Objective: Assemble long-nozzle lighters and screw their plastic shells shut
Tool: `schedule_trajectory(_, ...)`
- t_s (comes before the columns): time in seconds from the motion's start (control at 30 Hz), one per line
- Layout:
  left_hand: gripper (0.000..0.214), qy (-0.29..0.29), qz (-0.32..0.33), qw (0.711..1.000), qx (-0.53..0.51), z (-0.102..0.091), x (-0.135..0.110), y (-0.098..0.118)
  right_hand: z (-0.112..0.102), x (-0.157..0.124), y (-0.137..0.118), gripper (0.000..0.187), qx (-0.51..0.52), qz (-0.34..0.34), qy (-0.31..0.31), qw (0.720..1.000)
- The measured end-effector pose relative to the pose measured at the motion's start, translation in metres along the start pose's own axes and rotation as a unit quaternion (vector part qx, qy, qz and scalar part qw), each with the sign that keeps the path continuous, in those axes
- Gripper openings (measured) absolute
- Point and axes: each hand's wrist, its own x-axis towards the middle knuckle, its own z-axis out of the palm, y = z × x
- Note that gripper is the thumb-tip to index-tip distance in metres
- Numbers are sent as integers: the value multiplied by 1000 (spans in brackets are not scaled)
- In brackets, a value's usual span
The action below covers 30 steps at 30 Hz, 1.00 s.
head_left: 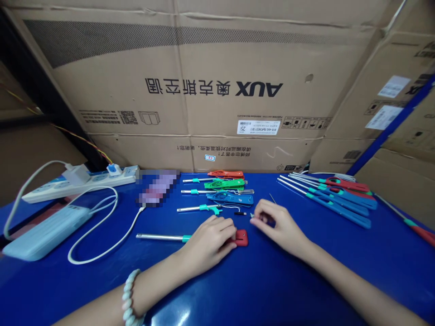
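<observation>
My left hand [213,237] is closed over the handle of a long-tube lighter [161,237] lying on the blue table. A metal tube and green collar show to the left of the fingers, and the red handle end [242,237] to the right. To the right of that handle, my right hand [280,225] is pinched, with a tiny piece [252,216] at its fingertips that is too small to name. A thin dark rod [272,198] sticks up behind this hand. Close by lie a metal tube with a green trigger piece [204,208] and a small black part [239,213] with white wire.
Orange [226,174], green [224,184] and blue [230,198] handle shells lie behind the hands with their tubes. Several lighters [340,199] are fanned at the right. A power bank [45,233], white cable [117,244] and power strip [98,180] occupy the left; cardboard [210,59] stands behind.
</observation>
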Motion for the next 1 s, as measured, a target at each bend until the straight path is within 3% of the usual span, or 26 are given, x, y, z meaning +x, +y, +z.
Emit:
schedule_trajectory(0.07, 8, -2, 0, 1000, -2, -1, 0, 0, -15, 1, 7, 15, -102, 49, 68, 991)
schedule_trajectory(0.13, 8, -3, -3, 1000, -6, -3, 0, 1, -29, 1, 15, 11, -226, 107, 77, 965)
schedule_trajectory(0.27, 8, -4, -1, 1000, -9, -5, -1, 1, -45, -3, 29, 25, -339, 217, -39, 915)
schedule_trajectory(0.4, 11, -5, -1, 1000, 0, -5, -1, 0, -45, -7, 34, 26, -352, 236, -164, 891)
schedule_trajectory(0.47, 12, -4, -2, 1000, 1, -5, -1, -1, -45, -7, 34, 27, -359, 234, -174, 887)
schedule_trajectory(0.53, 12, -2, -2, 1000, 2, -5, -1, -2, -48, -5, 33, 28, -358, 231, -121, 897)
schedule_trajectory(0.63, 11, 0, -4, 1000, 2, -6, -1, -6, -55, 1, 28, 20, -292, 186, 44, 937)
schedule_trajectory(0.73, 9, 3, -11, 1000, -2, -8, -1, -10, -61, 8, 17, 13, -108, 88, 156, 978)
schedule_trajectory(0.83, 9, 16, -16, 1000, -3, -11, -1, -13, -61, 17, 1, 21, 74, 58, 152, 984)
schedule_trajectory(1.0, 10, 20, -17, 1000, -5, -12, -1, -14, -48, 41, -26, 28, 249, 58, 121, 959)
